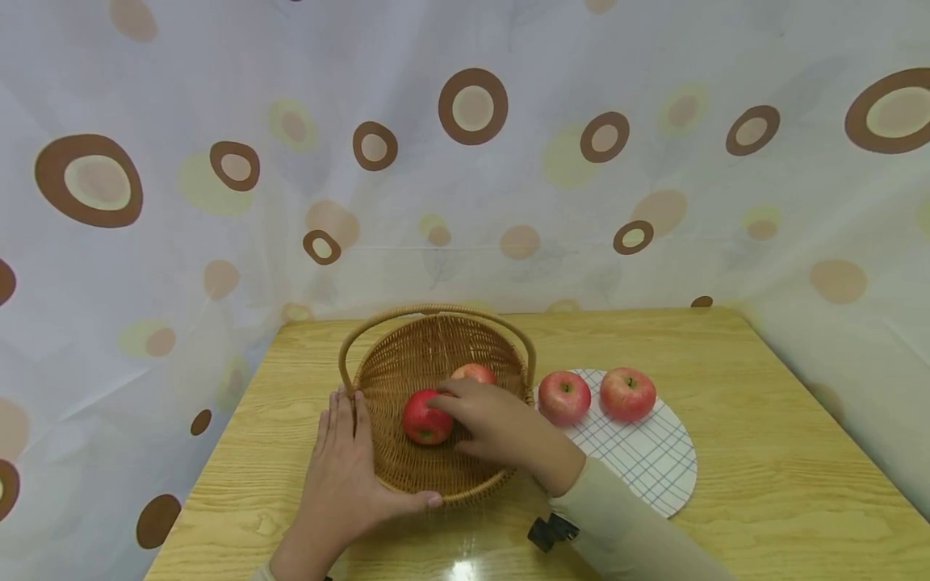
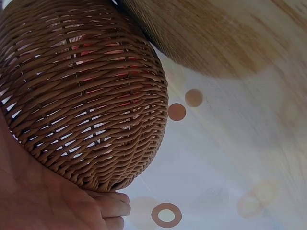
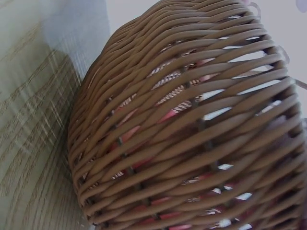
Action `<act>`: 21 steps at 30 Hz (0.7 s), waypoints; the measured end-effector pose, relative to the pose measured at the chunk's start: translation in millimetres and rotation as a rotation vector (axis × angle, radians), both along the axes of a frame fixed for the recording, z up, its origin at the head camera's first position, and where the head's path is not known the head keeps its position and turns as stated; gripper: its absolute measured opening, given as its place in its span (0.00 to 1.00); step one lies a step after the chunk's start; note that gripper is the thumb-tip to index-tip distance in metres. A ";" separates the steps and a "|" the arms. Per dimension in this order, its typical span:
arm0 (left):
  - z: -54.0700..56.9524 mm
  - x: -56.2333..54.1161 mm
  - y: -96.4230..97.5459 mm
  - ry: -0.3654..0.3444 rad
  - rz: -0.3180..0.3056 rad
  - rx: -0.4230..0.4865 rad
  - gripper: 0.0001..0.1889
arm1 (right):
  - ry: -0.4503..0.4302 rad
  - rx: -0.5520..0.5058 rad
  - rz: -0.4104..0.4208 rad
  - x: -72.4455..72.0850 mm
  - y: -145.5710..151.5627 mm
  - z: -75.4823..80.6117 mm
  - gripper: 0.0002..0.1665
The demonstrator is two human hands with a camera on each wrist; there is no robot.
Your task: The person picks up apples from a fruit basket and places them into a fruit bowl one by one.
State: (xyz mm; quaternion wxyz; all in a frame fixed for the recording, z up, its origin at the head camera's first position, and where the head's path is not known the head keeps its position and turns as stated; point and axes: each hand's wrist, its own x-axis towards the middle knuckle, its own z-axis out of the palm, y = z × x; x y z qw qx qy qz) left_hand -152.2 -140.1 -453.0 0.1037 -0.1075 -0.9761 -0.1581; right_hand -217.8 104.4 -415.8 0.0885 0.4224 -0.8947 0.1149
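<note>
A wicker basket with an arched handle holds a red apple and a paler apple behind it. My left hand rests along the basket's left side, fingers straight and thumb spread along the front rim. In the left wrist view, the palm lies beside the woven wall. My right hand reaches over the right rim, its fingertips at the red apple's upper right and its thumb apart from the fruit. Through the weave, red patches show in the right wrist view, where the wall hides the fingers.
Right of the basket, a round white checked mat bears two apples, one nearer the basket and one farther right. All stand on a wooden table. A patterned curtain surrounds its back and sides.
</note>
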 end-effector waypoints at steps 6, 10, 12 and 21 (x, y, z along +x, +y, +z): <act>-0.2 -0.1 -0.4 -0.007 -0.002 0.002 0.87 | 0.030 0.016 0.036 -5.7 -7.2 -3.2 0.39; -0.7 -0.4 -0.3 -0.004 -0.002 -0.002 0.87 | 0.039 0.029 0.045 -8.3 -10.4 -5.9 0.40; -0.6 -0.5 -0.4 0.002 -0.003 -0.004 0.87 | 0.034 0.037 0.044 -9.8 -11.9 -6.4 0.41; 0.0 -1.4 -1.0 0.014 -0.008 -0.006 0.87 | -0.025 0.073 0.039 -16.4 -18.4 -8.2 0.45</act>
